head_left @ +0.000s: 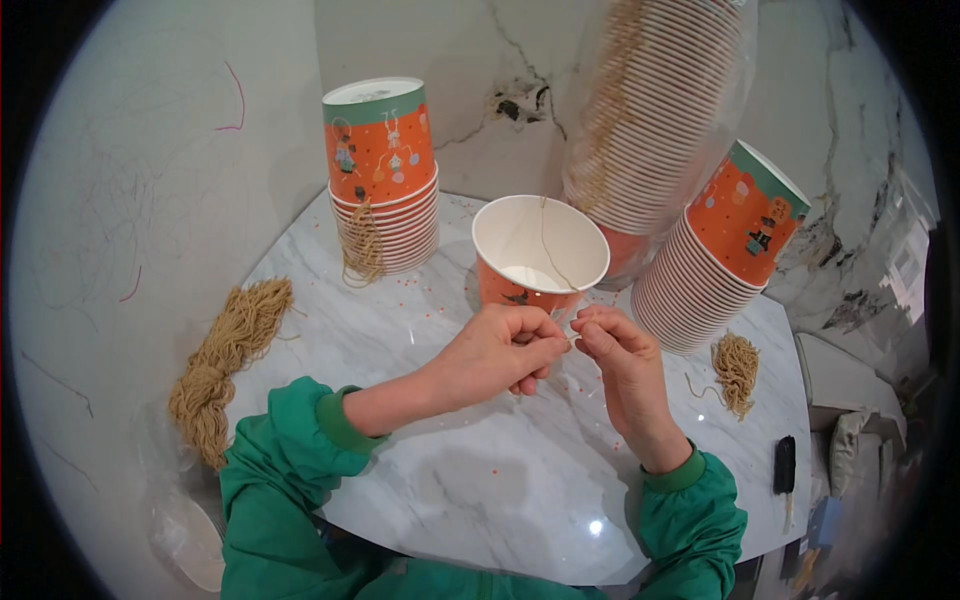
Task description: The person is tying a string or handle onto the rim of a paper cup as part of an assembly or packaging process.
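In front of me an orange paper cup [497,288] stands upright, its white inside showing. A thin tan string [546,235] runs from its far rim down across the inside and over the near rim. My left hand [495,355] is closed, thumb and forefinger pinching the string just before the cup. Close beside it, my right hand [625,370] pinches the string too, fingertips nearly meeting those of the left. The exact spot where the string sits between the fingers is too small to make out.
Upside-down cup stacks stand at the back left [380,150] and right [725,240]; a tall bagged stack [655,110] rises behind. Tan string bundles lie left [232,360] and right [737,372]. A black-handled tool [785,466] lies near the table's [480,480] right edge.
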A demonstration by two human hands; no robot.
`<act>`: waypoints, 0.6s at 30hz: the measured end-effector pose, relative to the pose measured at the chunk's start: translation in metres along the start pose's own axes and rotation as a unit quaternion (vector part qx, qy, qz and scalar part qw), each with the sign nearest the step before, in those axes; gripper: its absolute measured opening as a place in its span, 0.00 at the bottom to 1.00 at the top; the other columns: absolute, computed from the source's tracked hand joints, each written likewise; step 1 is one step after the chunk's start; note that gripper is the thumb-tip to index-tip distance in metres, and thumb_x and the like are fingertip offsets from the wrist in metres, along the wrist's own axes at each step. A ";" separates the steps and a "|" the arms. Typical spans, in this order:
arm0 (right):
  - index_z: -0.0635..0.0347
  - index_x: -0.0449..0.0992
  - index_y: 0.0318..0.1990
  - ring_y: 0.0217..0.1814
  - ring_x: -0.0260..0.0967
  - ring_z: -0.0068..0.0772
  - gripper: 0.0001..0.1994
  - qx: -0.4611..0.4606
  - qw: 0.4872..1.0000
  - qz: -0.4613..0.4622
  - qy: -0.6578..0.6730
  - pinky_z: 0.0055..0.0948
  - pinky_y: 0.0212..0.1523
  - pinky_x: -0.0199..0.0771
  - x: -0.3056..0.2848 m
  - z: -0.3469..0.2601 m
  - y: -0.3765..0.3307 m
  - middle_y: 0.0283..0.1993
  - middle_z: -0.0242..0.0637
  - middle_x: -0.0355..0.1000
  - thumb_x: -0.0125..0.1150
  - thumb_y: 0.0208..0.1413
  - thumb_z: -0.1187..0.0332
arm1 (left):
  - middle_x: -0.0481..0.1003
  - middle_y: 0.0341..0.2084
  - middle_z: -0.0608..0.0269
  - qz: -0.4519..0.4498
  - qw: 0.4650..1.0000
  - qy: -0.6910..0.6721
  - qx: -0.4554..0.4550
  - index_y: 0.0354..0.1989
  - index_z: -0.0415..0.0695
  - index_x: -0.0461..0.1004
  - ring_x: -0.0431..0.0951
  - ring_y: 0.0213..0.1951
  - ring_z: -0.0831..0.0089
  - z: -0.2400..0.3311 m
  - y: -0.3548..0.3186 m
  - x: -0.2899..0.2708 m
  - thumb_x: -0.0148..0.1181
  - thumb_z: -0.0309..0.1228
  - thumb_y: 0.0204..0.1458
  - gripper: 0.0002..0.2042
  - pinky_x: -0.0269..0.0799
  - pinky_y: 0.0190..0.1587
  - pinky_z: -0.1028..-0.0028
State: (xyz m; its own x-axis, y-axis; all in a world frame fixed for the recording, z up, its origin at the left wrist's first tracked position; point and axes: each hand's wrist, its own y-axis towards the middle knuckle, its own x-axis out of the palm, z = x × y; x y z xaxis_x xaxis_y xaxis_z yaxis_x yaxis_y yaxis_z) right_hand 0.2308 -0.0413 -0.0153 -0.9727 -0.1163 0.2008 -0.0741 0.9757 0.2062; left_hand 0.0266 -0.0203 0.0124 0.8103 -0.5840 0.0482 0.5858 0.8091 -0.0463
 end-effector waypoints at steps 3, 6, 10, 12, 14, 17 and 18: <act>0.59 0.80 0.41 0.50 0.69 0.21 0.05 0.011 1.000 0.010 0.008 0.28 0.53 0.69 -0.002 -0.003 0.001 0.48 0.28 0.73 0.62 0.63 0.69 | 0.73 0.23 0.69 0.016 1.000 0.021 0.008 0.31 0.40 0.72 0.72 0.24 0.83 0.008 -0.003 -0.003 0.55 0.29 0.61 0.07 0.69 0.25 0.80; 0.59 0.79 0.42 0.47 0.69 0.19 0.06 0.024 0.999 0.028 0.035 0.27 0.50 0.68 -0.004 -0.006 0.002 0.44 0.26 0.75 0.62 0.63 0.67 | 0.73 0.23 0.68 0.038 0.999 0.035 0.017 0.31 0.39 0.73 0.73 0.24 0.83 0.016 -0.006 -0.005 0.56 0.28 0.60 0.07 0.70 0.26 0.80; 0.60 0.78 0.42 0.43 0.68 0.18 0.07 0.038 0.995 0.064 0.062 0.25 0.46 0.69 -0.007 -0.008 0.005 0.40 0.25 0.75 0.61 0.64 0.66 | 0.76 0.23 0.69 0.085 0.990 0.094 0.058 0.37 0.38 0.77 0.73 0.24 0.85 0.021 -0.008 -0.012 0.59 0.30 0.61 0.07 0.68 0.25 0.82; 0.60 0.78 0.42 0.41 0.68 0.18 0.08 0.035 0.995 0.060 0.069 0.25 0.44 0.69 -0.009 -0.008 0.006 0.39 0.26 0.75 0.61 0.64 0.66 | 0.76 0.23 0.69 0.099 0.986 0.109 0.073 0.36 0.38 0.77 0.73 0.24 0.85 0.020 -0.005 -0.018 0.59 0.30 0.61 0.07 0.68 0.25 0.82; 0.60 0.78 0.42 0.40 0.68 0.18 0.08 0.033 0.995 0.057 0.075 0.24 0.42 0.70 -0.010 -0.008 0.007 0.39 0.27 0.75 0.61 0.64 0.65 | 0.76 0.23 0.69 0.113 0.982 0.124 0.088 0.35 0.38 0.77 0.73 0.24 0.85 0.020 -0.004 -0.024 0.60 0.30 0.61 0.07 0.68 0.25 0.82; 0.61 0.78 0.42 0.38 0.68 0.18 0.08 0.039 0.994 0.071 0.076 0.23 0.39 0.69 -0.013 -0.005 0.008 0.38 0.27 0.75 0.61 0.64 0.66 | 0.75 0.23 0.70 0.134 0.975 0.149 0.100 0.35 0.38 0.77 0.72 0.24 0.86 0.021 0.000 -0.030 0.60 0.29 0.60 0.07 0.68 0.25 0.82; 0.61 0.78 0.41 0.37 0.68 0.18 0.08 0.040 0.993 0.076 0.076 0.22 0.39 0.69 -0.014 -0.005 0.009 0.38 0.27 0.74 0.61 0.64 0.66 | 0.75 0.23 0.70 0.141 0.973 0.156 0.099 0.35 0.38 0.77 0.72 0.24 0.86 0.021 0.001 -0.032 0.60 0.29 0.60 0.06 0.68 0.25 0.82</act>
State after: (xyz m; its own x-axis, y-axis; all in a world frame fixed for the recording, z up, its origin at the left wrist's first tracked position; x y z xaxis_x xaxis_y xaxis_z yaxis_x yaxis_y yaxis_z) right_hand 0.2448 -0.0315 -0.0117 -0.9300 0.0118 0.3673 0.0472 0.9950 0.0876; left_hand 0.0006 0.0007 0.0317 0.9208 -0.3034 -0.2452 0.3508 0.9190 0.1801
